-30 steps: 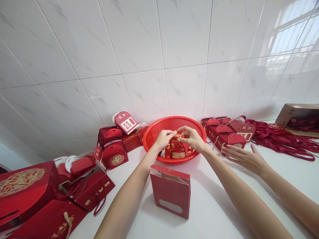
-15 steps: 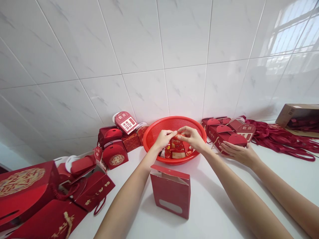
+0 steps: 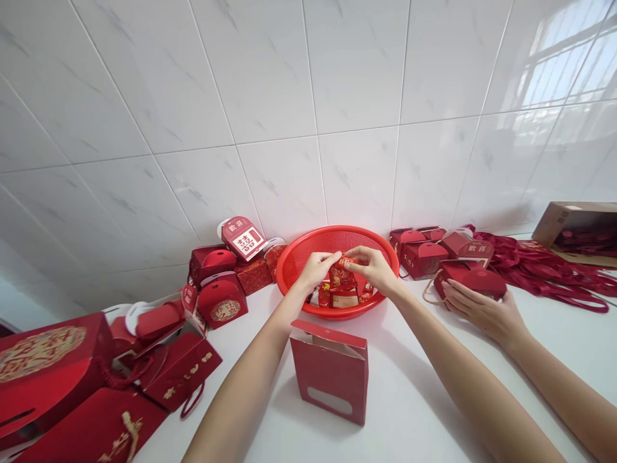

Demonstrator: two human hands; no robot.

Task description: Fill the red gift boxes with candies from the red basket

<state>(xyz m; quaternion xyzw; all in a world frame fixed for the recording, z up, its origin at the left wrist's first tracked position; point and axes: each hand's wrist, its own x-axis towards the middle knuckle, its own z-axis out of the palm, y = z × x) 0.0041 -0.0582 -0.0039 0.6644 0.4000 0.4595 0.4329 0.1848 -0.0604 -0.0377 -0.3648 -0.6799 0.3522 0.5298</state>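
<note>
Red foil marks the small packet (image 3: 343, 263) that you hold between both hands above the red basket (image 3: 308, 247), which stands against the tiled wall (image 3: 270, 96) at the far edge of the white counter (image 3: 414, 399). Your left hand (image 3: 315, 270) pinches the packet's left end with thumb and forefinger; your right hand (image 3: 375, 270) pinches the right end the same way, so both hands are closed narrowly on it. The packet's long axis runs left to right, level between the two grips, and neither hand is nearer to it than the other. It hangs just above a heap of similar red sweets (image 3: 342, 292) lying in the basket; whether it touches them cannot be told. The open red paper bag (image 3: 331, 370) stands upright on the counter directly on your side of the basket, mouth upward, between your forearms and closer to you than the packet. The packet is small, glossy and printed in red with pale lettering too small to read. To your right, another person's hand (image 3: 482, 312) rests on a red gift box (image 3: 475, 280). More red boxes (image 3: 219, 283) stand to the left.
</note>
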